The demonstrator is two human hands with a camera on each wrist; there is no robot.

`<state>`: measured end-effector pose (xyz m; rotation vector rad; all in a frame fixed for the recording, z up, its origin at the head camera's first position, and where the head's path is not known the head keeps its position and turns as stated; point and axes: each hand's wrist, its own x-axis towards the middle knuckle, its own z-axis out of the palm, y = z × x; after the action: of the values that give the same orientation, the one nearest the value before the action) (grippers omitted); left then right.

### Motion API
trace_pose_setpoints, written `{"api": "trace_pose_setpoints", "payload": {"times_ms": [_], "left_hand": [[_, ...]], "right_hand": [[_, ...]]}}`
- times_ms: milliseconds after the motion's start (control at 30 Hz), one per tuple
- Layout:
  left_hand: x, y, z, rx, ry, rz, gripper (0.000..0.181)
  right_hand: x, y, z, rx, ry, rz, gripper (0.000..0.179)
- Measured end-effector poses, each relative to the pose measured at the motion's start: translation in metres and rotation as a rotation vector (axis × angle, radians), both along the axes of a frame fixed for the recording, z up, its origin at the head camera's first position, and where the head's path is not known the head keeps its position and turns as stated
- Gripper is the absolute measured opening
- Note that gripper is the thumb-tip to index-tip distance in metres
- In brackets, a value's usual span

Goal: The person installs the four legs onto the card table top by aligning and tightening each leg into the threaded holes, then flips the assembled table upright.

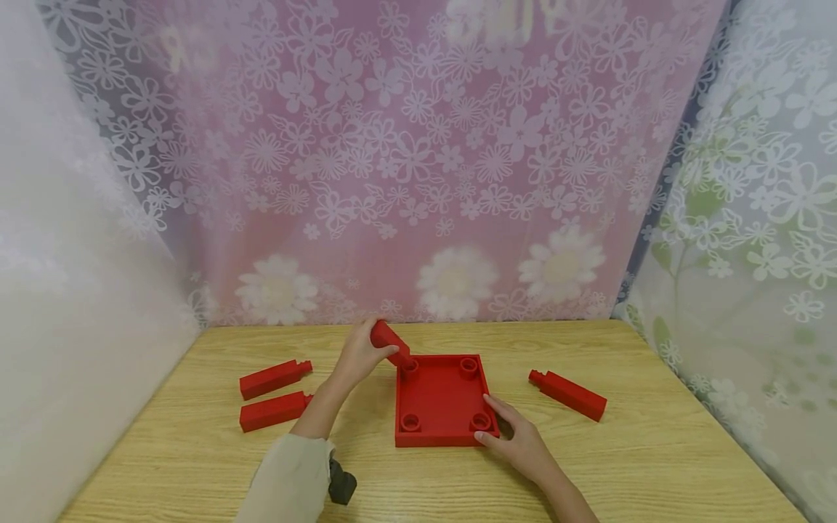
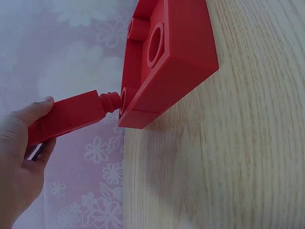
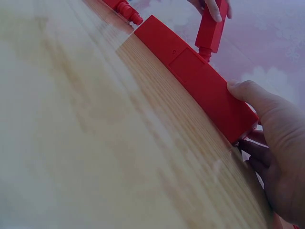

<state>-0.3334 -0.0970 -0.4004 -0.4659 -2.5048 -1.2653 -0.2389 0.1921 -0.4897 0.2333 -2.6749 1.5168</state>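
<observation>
My left hand (image 1: 358,357) grips the thick end of a red table leg (image 1: 389,340), a square post with a narrower screw-like tip. The leg leans at a slant, its tip right at the far-left socket (image 1: 410,367) of a red square tabletop (image 1: 438,396). That tabletop lies underside up, with a raised rim and a round socket in each corner. At its near right corner, my right hand (image 1: 523,447) holds the rim, thumb (image 3: 248,90) on the near side and fingers on the right side. In the left wrist view the leg's ridged tip (image 2: 110,101) overlaps the socket's edge.
Two more red legs, an upper one (image 1: 271,379) and a lower one (image 1: 271,412), lie on the wooden table (image 1: 353,450) at the left. Another leg (image 1: 569,396) lies at the right. A flowered curtain (image 1: 418,181) hangs behind the table's far edge.
</observation>
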Motion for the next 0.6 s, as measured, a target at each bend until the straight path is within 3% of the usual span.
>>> {"api": "trace_pose_setpoints", "payload": {"times_ms": [367, 600], "left_hand": [[-0.009, 0.012, 0.003, -0.082, -0.042, -0.057, 0.055], [-0.012, 0.021, 0.001, -0.060, -0.053, -0.046, 0.062]], "right_hand": [[-0.003, 0.002, -0.004, -0.005, -0.007, -0.002, 0.071], [-0.003, 0.002, -0.006, 0.001, -0.015, -0.008, 0.072]]}}
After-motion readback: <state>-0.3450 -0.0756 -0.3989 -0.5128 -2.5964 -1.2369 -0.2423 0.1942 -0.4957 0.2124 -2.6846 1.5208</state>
